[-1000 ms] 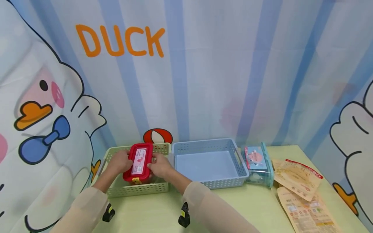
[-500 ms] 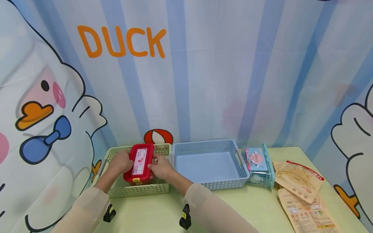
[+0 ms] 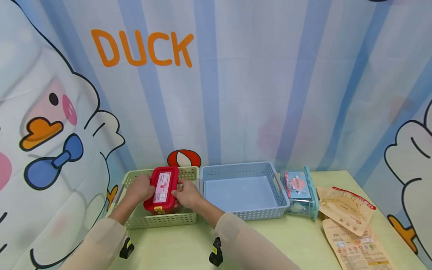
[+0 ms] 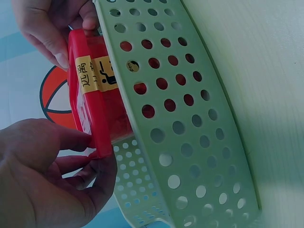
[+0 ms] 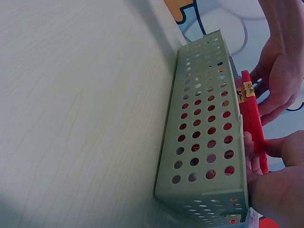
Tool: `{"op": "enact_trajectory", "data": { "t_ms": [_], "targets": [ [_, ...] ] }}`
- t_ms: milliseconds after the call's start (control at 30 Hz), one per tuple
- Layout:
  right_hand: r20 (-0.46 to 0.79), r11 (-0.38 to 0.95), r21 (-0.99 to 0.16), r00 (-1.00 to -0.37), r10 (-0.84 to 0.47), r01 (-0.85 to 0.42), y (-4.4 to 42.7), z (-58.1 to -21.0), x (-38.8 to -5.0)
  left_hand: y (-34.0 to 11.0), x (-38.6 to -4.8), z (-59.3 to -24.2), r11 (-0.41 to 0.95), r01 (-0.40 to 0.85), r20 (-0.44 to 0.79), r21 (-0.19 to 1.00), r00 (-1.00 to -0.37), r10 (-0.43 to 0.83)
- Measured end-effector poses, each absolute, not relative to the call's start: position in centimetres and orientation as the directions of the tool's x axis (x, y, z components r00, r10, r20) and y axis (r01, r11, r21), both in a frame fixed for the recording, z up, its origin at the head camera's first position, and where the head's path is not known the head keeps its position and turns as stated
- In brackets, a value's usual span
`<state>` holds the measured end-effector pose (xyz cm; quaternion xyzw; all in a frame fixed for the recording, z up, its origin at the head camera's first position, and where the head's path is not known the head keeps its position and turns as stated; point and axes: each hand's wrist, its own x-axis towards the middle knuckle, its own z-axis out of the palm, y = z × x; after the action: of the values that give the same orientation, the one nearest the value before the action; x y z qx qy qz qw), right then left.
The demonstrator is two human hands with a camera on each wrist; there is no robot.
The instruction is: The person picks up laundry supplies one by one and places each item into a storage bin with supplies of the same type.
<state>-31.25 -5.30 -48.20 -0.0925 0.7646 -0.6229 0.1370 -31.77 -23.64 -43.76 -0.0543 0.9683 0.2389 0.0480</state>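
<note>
Red-lidded box point(image 3: 163, 187) inside the green basket point(image 3: 165, 221) — seemingly placed, not yet released.
Left hand point(image 3: 140, 188) pinches its nine-o'clock edge, right hand point(image 3: 187, 194) its three-o'clock edge — letting go seems left.

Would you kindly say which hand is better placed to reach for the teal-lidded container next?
Probably the right hand: it and the left hand grip the red-lidded box, but the right lies nearer the teal-lidded container.

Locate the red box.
Left of centre in the head view, the red box is partly inside the green basket, between left hand and right hand.
</note>
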Motion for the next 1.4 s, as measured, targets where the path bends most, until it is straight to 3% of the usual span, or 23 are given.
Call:
{"op": "enact_trajectory", "data": {
  "t_ms": [1400],
  "targets": [
    [-0.059,0.189,-0.982,-0.934,-0.351,-0.009,-5.05,-48.78,-31.22,-23.96,-31.93,-43.8,0.9,-0.086,-0.13,0.428,-0.991,-0.033]
  ]
}}
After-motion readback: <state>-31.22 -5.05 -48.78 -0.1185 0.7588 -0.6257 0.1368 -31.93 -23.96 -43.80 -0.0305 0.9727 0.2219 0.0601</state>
